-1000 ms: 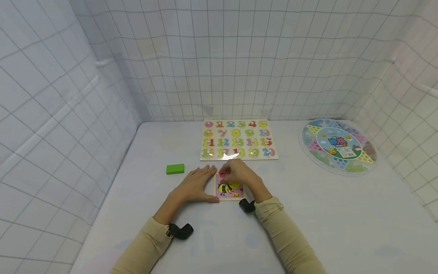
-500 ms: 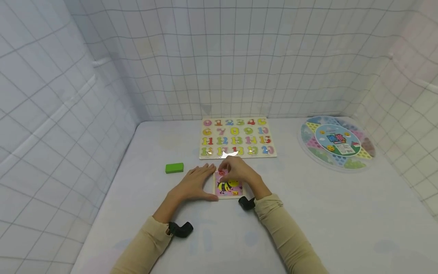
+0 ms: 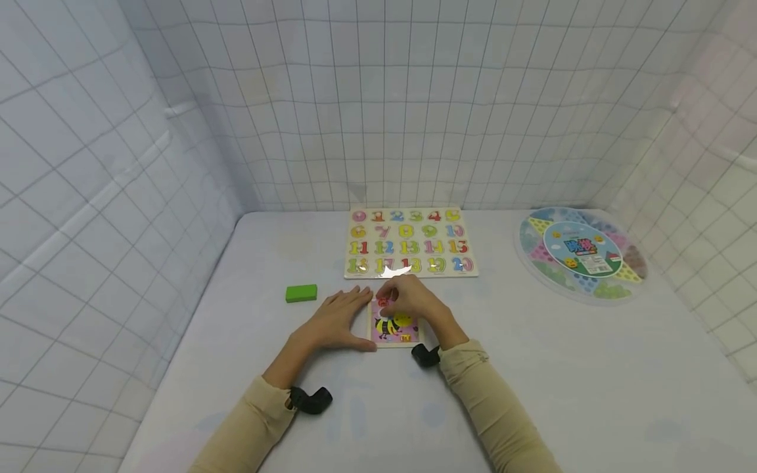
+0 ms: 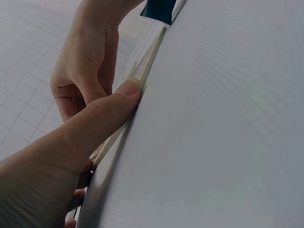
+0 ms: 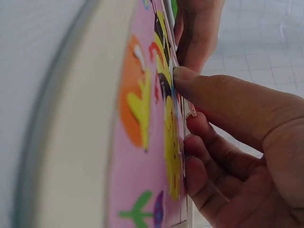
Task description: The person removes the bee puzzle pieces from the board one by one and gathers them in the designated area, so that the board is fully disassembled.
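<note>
Fingers (image 5: 195,173) of the right hand (image 3: 415,299) hide part of the bee board (image 3: 393,330)

bee puzzle (image 3: 391,330) partly behind right fingers (image 3: 391,282), sleeves (image 3: 497,407) cropped below

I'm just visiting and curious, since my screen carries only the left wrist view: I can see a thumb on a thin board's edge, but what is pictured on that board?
Observer: The other views show a yellow-and-black bee on a pink board.

Visitor: How lovely! Is there another board on the table?

Observer: Yes, the head view shows a larger number board beyond the bee, with colourful numbers in four rows.

Visitor: And anything over to the left?

Observer: A small green block lies on the table, left of the person's left hand and apart from it.
</note>
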A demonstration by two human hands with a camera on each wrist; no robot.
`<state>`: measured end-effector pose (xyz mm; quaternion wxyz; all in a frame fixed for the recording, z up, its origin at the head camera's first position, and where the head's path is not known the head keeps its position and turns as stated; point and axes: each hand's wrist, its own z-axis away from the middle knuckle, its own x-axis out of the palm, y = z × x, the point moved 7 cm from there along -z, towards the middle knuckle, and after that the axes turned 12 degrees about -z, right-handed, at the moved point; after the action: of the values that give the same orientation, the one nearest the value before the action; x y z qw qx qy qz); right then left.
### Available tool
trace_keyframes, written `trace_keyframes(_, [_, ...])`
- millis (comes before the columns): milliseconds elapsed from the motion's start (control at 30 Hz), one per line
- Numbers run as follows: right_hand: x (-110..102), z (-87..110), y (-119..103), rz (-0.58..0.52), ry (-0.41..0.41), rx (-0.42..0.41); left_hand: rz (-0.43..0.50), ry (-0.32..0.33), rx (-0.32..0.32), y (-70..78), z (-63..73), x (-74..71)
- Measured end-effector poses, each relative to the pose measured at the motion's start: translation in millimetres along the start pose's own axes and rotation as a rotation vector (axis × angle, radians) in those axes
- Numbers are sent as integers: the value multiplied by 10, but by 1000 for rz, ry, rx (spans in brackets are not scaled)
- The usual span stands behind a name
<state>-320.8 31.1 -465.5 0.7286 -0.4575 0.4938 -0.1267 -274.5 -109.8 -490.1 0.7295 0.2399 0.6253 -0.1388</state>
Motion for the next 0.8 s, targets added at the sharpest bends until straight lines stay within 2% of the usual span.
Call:
trace_keyframes(267, [5,-2,-11,28,10,-31,-12,-8,1,3,3,13])
trace_keyframes(533, [7,-14,41,-3,11,1,-10,-19,0,-12,-1,31])
trace_keyframes(800, [-13,-22,50,-8,6,-6,-6,-9,1,-21,-11,38])
